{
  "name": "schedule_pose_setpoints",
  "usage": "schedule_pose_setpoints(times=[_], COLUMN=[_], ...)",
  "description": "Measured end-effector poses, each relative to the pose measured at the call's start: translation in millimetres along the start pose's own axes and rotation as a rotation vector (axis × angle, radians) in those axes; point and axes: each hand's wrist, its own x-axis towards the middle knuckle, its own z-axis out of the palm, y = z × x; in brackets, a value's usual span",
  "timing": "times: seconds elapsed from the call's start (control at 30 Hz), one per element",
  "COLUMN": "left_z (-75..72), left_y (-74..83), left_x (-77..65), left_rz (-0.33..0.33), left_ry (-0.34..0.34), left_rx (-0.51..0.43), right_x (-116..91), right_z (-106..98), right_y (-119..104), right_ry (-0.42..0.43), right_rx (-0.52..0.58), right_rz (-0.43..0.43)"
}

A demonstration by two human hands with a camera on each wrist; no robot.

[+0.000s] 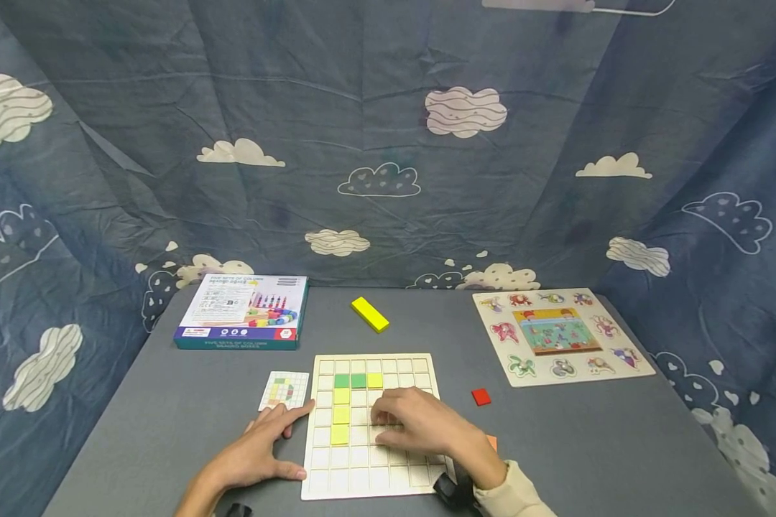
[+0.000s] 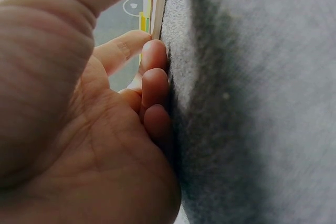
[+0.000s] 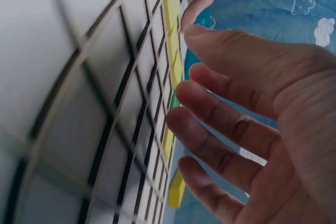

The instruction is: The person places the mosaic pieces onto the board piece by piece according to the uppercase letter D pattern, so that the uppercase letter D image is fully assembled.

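A pale gridded board (image 1: 362,482) lies on the table. In it sit two green tiles (image 1: 341,380), a yellow tile (image 1: 375,380) beside them and a column of yellow tiles (image 1: 340,415) below. My left hand (image 1: 252,449) rests at the board's left side, index fingertip and thumb at its edge, the other fingers lightly bent. Over the board's right half hovers my right hand (image 1: 420,424); in the right wrist view its fingers (image 3: 226,111) are loosely bent with nothing between them and the thumb. Above the left hand lies a small pattern card (image 1: 289,386), partly covered by it.
A yellow bar (image 1: 370,314) lies beyond the board. Right of the board are a red tile (image 1: 481,397) and an orange piece (image 1: 492,442), half hidden by the right wrist. A flat box (image 1: 242,312) stands back left, an animal puzzle board (image 1: 511,337) back right.
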Motion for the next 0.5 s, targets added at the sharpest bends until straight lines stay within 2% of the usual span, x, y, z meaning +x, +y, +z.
schedule_pose_setpoints(times=[0.27, 0.5], left_z=[-0.8, -0.3], left_y=[0.5, 0.0], left_x=[0.7, 0.9], left_rz=[-0.023, -0.028], left_ry=[-0.008, -0.015], left_rx=[-0.015, -0.011], right_x=[-29.2, -52.8], right_z=[-9.4, -20.9], right_y=[13.2, 22.5], right_ry=[0.017, 0.027], right_rx=[0.079, 0.091], right_rz=[0.016, 0.044])
